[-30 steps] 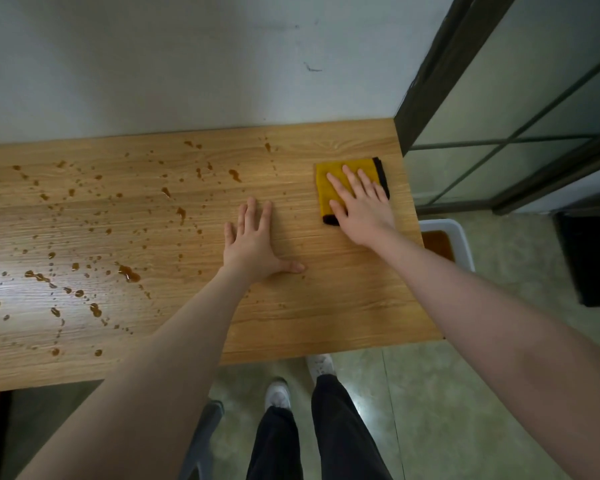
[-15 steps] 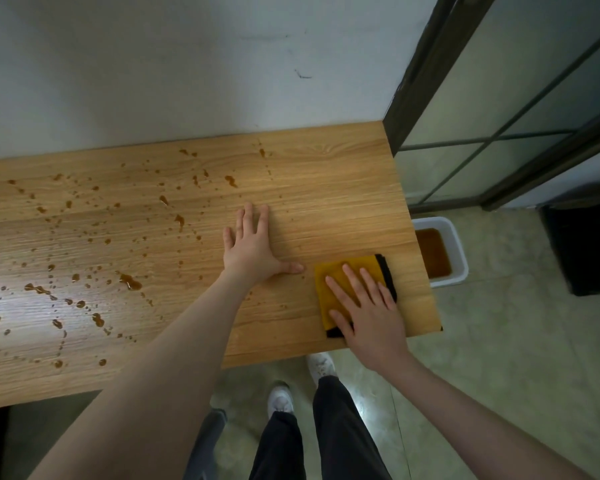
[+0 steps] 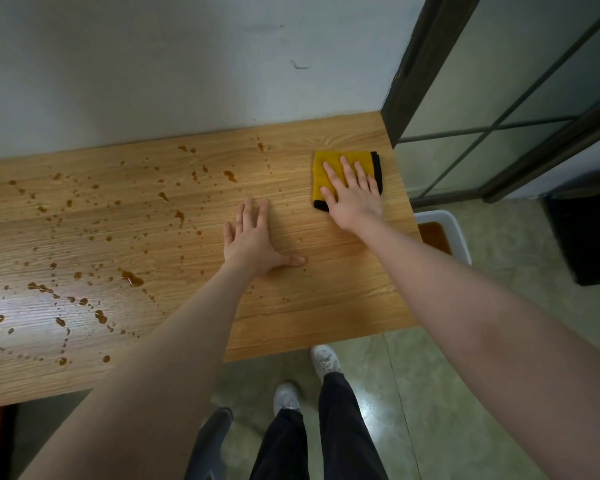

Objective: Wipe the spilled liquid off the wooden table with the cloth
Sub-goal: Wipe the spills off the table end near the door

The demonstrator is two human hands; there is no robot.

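A folded yellow cloth [image 3: 326, 161] with a black edge lies flat near the far right corner of the wooden table [image 3: 326, 306]. My right hand [image 3: 352, 194] presses down on it with straight fingers, covering its near half. My left hand [image 3: 252, 242] rests flat on the bare wood to the left of the cloth, fingers spread. Brown spilled liquid [image 3: 132, 278] lies in drops and small puddles over the left and middle of the table, with a few drops [image 3: 230, 175] further back.
A white tub [image 3: 444, 220] holding brown liquid stands on the floor just past the table's right edge. A wall runs behind the table, a dark-framed glass door [image 3: 499, 98] to the right. A black bin [image 3: 589, 237] sits at far right. My legs stand by the front edge.
My right hand has slid the cloth from the table's near right edge back to the far right corner. My left hand has stayed in place.
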